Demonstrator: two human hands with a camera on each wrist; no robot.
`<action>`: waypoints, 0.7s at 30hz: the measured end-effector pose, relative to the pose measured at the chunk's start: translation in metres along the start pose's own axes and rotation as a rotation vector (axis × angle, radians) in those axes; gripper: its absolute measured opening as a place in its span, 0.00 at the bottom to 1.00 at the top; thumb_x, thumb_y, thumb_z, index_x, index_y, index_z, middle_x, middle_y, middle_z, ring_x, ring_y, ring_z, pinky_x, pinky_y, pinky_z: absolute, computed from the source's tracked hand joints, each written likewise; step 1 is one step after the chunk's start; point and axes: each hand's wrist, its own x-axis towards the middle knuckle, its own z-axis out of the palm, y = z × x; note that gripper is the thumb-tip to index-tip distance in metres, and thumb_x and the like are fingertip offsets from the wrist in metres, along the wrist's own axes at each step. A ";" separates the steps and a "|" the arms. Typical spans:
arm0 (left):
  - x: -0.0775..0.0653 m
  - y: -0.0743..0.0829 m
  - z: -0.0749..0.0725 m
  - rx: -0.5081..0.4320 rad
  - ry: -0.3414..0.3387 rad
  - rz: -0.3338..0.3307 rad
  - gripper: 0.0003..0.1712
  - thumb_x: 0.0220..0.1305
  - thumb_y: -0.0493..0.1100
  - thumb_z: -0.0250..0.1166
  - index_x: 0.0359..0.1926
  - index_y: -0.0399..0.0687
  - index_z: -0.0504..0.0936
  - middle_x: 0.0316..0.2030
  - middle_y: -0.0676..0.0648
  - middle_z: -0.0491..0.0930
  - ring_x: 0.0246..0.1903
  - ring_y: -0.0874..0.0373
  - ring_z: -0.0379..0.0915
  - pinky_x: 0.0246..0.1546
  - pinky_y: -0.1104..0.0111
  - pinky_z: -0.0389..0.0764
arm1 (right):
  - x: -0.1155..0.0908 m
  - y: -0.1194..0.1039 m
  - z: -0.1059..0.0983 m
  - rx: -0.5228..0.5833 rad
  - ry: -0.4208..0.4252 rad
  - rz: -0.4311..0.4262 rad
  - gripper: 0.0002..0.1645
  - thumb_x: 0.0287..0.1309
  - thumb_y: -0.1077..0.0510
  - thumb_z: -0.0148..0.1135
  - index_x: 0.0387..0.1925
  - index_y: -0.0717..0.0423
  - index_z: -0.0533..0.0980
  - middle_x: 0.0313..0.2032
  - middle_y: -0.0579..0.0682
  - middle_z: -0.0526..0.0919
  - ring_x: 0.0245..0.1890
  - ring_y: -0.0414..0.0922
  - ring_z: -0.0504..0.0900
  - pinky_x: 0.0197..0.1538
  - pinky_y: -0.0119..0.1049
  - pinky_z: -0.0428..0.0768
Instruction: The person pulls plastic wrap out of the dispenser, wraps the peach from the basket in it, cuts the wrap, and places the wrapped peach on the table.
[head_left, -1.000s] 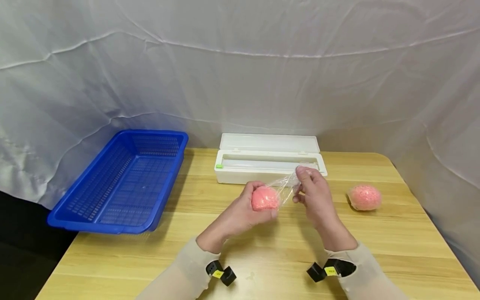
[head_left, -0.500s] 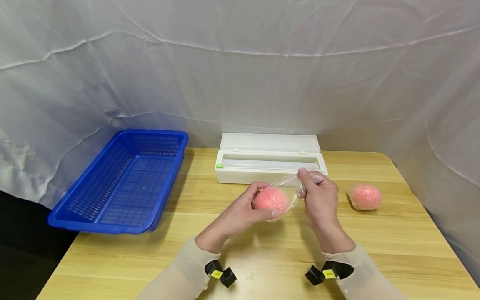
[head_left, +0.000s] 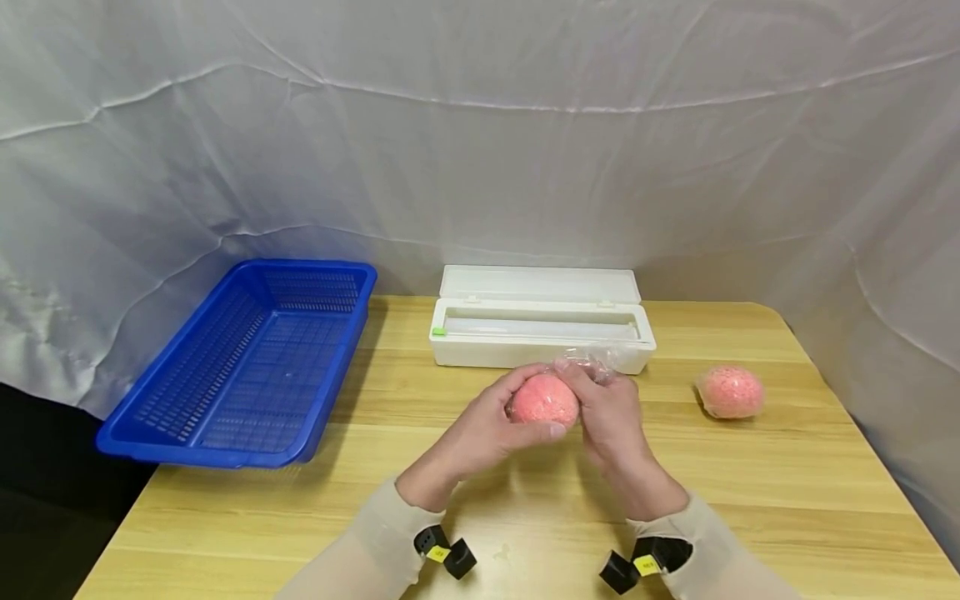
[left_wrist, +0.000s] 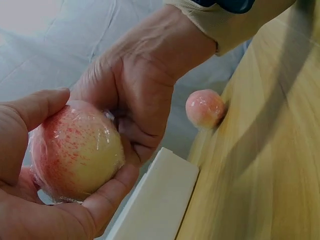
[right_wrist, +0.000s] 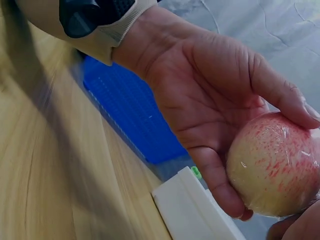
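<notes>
My left hand holds a pink peach between thumb and fingers, above the table in front of me. In the left wrist view the peach shows red speckles over pale yellow, with shiny cling film tight around it. My right hand is close against the peach's right side and grips the gathered cling film, whose loose end sticks out above the fingers. Some of the right fingers are hidden behind the hand. A second peach, also in film, lies on the table to the right.
A white cling film box stands behind the hands with its lid up and a roll inside. The blue plastic basket sits at the left of the wooden table. Grey cloth hangs behind and around.
The right hand first drew the film out to the right, bunching it, then came back left against the peach. The left hand turned the peach slightly and kept its hold.
</notes>
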 end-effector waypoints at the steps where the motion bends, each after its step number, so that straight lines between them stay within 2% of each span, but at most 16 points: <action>1: 0.000 0.000 0.000 0.004 0.004 0.002 0.39 0.64 0.42 0.77 0.73 0.60 0.72 0.64 0.47 0.78 0.57 0.55 0.79 0.58 0.63 0.84 | 0.000 0.001 0.000 0.004 0.022 -0.012 0.05 0.69 0.64 0.68 0.43 0.64 0.82 0.35 0.46 0.87 0.39 0.39 0.87 0.46 0.33 0.88; 4: -0.001 0.001 0.000 0.021 0.008 0.005 0.38 0.63 0.42 0.77 0.72 0.58 0.73 0.63 0.46 0.78 0.56 0.55 0.79 0.57 0.63 0.84 | -0.001 0.002 0.001 0.017 0.062 -0.048 0.03 0.69 0.66 0.68 0.41 0.64 0.82 0.34 0.45 0.87 0.38 0.38 0.87 0.46 0.34 0.89; 10: -0.002 0.002 -0.002 -0.017 -0.027 -0.011 0.39 0.64 0.39 0.75 0.74 0.54 0.71 0.63 0.43 0.78 0.56 0.55 0.79 0.57 0.63 0.84 | 0.000 0.001 -0.002 0.028 0.015 -0.034 0.02 0.70 0.61 0.68 0.40 0.56 0.82 0.34 0.43 0.86 0.37 0.36 0.83 0.42 0.29 0.86; 14: -0.002 0.003 -0.004 -0.016 -0.076 -0.004 0.40 0.64 0.37 0.75 0.74 0.52 0.70 0.64 0.43 0.77 0.57 0.56 0.79 0.58 0.64 0.83 | 0.000 -0.002 -0.004 0.043 0.020 -0.056 0.04 0.70 0.62 0.68 0.36 0.51 0.83 0.34 0.42 0.85 0.35 0.36 0.79 0.37 0.27 0.83; 17: -0.002 0.004 -0.006 -0.028 -0.110 0.007 0.40 0.63 0.35 0.74 0.74 0.52 0.71 0.64 0.42 0.77 0.57 0.56 0.78 0.59 0.64 0.83 | 0.000 -0.004 -0.005 0.057 0.024 -0.066 0.06 0.69 0.64 0.68 0.34 0.51 0.83 0.32 0.43 0.85 0.33 0.36 0.78 0.34 0.26 0.82; 21: -0.003 0.005 -0.010 -0.072 -0.146 0.016 0.40 0.63 0.32 0.73 0.74 0.50 0.70 0.63 0.40 0.76 0.58 0.55 0.77 0.58 0.63 0.83 | 0.003 -0.008 -0.007 0.070 0.010 -0.086 0.02 0.70 0.62 0.68 0.38 0.54 0.82 0.33 0.44 0.85 0.33 0.36 0.82 0.38 0.28 0.85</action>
